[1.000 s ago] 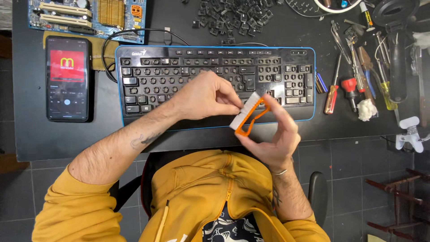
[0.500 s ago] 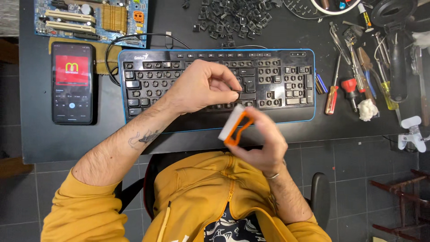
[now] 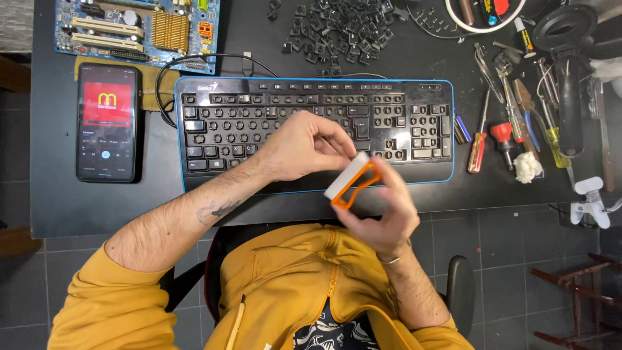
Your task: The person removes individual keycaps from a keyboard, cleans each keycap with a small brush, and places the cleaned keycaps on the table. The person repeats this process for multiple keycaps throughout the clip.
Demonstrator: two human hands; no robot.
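Two hands: both raised just above the near edge of the keyboard (image 3: 311, 129), meeting over one small tool.
Right hand (image 3: 382, 210): closed around an orange-and-white keycap puller (image 3: 353, 183), held tilted, its white end toward the keys.
Left hand (image 3: 304, 146): fingers pinched narrow at the puller's white end; whether a cap sits between them I cannot tell.
Step in hand: by the look of it, clearing or adjusting the puller between pulls; many key seats on the keyboard are already bare.
Next move calls for: I'd judge a steady, square placing of the puller over a remaining cap, without twisting.
Loose keycaps (image 3: 340, 29): a black heap on the desk beyond the keyboard, well apart from the hands.
Phone (image 3: 107, 131): flat, left of the keyboard, screen lit with a red panel and a yellow emblem.
Circuit board (image 3: 139, 29): blue, at the far left corner, with a gold heatsink.
Screwdrivers (image 3: 512, 129): red- and yellow-handled, laid right of the keyboard.
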